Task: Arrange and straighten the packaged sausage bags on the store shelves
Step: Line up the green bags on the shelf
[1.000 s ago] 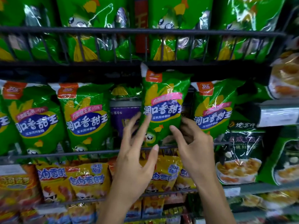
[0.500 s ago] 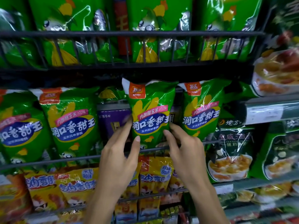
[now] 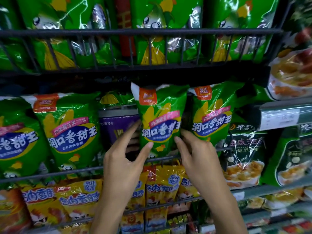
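Holding a green sausage bag (image 3: 158, 120) from both sides, the left hand (image 3: 125, 164) has its thumb on the front and its fingers tucked behind, and the right hand (image 3: 199, 159) pinches the other edge. This bag stands upright on the middle wire shelf (image 3: 50, 173), touching another green bag (image 3: 211, 115) on its right.

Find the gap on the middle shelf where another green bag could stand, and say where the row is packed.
One gap: between the held green bag and the green bag to its left, where a purple box shows behind. The left hand reaches into it. Crowded: the held bag sits close against the right neighbour bag, beside the right hand.
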The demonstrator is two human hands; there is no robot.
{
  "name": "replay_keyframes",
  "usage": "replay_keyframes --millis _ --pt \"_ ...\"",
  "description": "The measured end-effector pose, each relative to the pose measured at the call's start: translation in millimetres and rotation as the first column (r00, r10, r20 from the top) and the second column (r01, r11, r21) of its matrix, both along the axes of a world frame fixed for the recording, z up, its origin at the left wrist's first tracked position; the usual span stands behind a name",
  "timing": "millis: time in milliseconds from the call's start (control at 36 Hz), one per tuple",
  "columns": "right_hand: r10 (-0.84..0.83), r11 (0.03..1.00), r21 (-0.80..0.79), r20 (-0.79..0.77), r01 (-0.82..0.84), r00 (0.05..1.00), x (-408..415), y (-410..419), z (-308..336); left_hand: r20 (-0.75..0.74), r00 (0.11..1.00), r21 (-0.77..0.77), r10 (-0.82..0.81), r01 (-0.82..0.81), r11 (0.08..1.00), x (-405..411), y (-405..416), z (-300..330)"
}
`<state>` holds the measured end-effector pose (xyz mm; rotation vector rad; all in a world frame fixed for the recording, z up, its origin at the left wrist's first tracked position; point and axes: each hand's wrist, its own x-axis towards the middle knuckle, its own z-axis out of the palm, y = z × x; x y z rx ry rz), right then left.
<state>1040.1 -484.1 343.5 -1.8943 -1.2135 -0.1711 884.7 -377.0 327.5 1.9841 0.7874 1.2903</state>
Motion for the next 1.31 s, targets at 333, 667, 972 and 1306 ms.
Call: replay_keyframes --millis 333,667,972,1306 --pt "0.025 0.963 0.268 -0.156 0.018 0.987 -17.5 2.3 -8.0 -0.259 0.965 -0.04 0.047 -0.059 0.997 -2.1 11.5 10.2" --pt "-0.05 0.995 0.086 -0.103 0.059 0.993 -15.2 8.7 -4.6 -0.463 0.886 0.027 0.016 -0.004 1.0 -5.2 9.4 19.3" --pt "-0.111 0.975 0.176 -0.162 0.139 0.981 -13.5 6.5 -5.7 -0.468 0.883 0.027 0.021 -0.009 1.0 -1.1 9.6 19.2" --pt "-0.024 0.806 0.589 -0.048 0.048 0.999 -42.5 -3.9 -20.1 -0.087 0.99 0.147 0.112 -0.099 0.984 -52.3 -5.5 11.0"
